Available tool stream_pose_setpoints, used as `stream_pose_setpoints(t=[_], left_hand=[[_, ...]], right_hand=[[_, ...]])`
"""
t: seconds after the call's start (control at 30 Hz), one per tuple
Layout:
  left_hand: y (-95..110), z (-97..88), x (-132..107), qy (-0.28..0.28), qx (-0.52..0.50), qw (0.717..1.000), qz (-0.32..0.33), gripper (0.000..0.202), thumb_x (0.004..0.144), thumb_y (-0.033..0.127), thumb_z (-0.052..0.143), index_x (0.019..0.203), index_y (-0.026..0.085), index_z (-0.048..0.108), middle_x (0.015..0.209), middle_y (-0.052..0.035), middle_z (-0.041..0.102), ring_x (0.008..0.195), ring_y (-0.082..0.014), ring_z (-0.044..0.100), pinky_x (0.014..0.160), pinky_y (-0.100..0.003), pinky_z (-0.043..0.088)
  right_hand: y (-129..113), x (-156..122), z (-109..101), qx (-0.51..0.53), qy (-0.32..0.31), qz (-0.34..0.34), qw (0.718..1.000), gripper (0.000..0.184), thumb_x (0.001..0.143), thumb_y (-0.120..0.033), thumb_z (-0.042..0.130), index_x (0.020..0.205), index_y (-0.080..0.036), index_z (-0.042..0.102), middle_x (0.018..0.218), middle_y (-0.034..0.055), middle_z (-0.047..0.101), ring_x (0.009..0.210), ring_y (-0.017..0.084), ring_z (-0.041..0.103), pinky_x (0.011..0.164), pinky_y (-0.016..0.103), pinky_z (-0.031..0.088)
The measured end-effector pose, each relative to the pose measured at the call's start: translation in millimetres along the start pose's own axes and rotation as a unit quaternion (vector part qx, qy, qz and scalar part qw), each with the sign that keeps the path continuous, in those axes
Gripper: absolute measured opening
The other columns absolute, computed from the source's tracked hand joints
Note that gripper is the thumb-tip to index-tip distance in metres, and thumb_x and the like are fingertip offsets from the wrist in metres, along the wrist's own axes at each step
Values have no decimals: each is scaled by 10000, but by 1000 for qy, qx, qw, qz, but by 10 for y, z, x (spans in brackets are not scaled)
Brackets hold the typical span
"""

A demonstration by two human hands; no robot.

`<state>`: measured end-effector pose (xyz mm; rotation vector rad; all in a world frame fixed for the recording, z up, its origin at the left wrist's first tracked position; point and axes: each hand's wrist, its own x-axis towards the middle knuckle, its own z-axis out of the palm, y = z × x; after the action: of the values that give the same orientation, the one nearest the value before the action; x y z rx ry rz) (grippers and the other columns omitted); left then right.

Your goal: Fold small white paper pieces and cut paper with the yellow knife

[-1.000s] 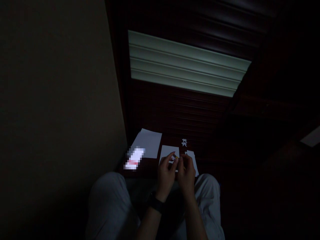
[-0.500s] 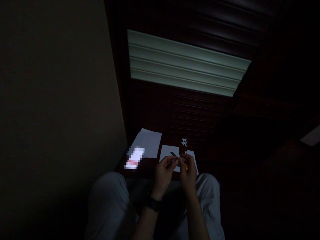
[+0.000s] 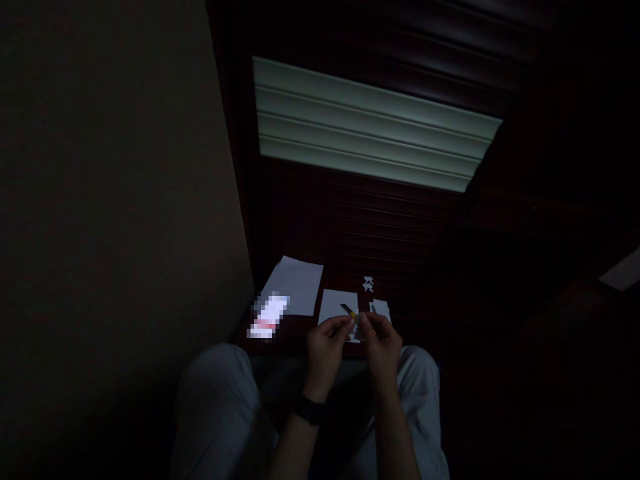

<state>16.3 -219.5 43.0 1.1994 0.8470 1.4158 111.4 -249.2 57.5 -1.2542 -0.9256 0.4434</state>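
Observation:
The scene is very dark. My left hand (image 3: 327,350) and my right hand (image 3: 383,347) are close together over the near edge of a dark wooden table (image 3: 300,330), above my knees. Both are closed in a pinch on a thin small object with a yellow tip (image 3: 353,316), too dim to name. Under my hands lies a small white paper sheet (image 3: 336,305) with a dark mark on it. A second white sheet (image 3: 383,309) lies just right of it, partly hidden by my right hand. I wear a dark watch on my left wrist.
A larger white sheet (image 3: 297,285) lies at the table's left. A blurred white and red item (image 3: 269,317) sits at the left edge. Small white paper shapes (image 3: 369,283) lie behind my hands. A wall (image 3: 115,200) stands on the left, dark slatted panels behind.
Both hands have drawn back slightly toward me and my right hand has shifted right. The pinched object has stayed between them, and more of the middle sheet shows.

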Motion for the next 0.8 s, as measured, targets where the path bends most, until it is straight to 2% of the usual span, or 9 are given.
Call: stream_pose_setpoints(t=[0.17,0.33,0.53,0.8], left_hand=[[33,11,-16,12,-8,1000,-3,226,725,287,668,897,145,703,898,-88,711,819,-197,652,718,-273,508],[84,22,-22,22,-26,999,3,233,740,293,651,912,144,702,911,-91,709,824,-199,650,715,-278,506],[95,24,-27,25,-32,999,-4,267,736,316,655,932,140,702,934,-99,705,829,-199,642,715,-284,500],[28,16,-22,16,-72,997,-19,282,757,323,640,962,136,690,962,-107,693,855,-193,628,738,-288,489]], right_hand=[[14,-22,17,9,14,-9,1000,246,762,-376,613,852,-162,696,863,70,708,826,216,641,743,330,500],[-1,-60,30,-22,-14,-62,998,230,804,-323,579,957,-188,685,973,80,683,916,223,616,813,378,484],[-59,-77,33,-64,-20,-124,990,202,839,-273,542,969,-208,683,967,72,675,908,208,606,816,374,476],[-86,-75,30,-105,-32,-165,980,222,867,-241,500,1018,-208,660,989,78,667,932,204,596,835,369,462]])
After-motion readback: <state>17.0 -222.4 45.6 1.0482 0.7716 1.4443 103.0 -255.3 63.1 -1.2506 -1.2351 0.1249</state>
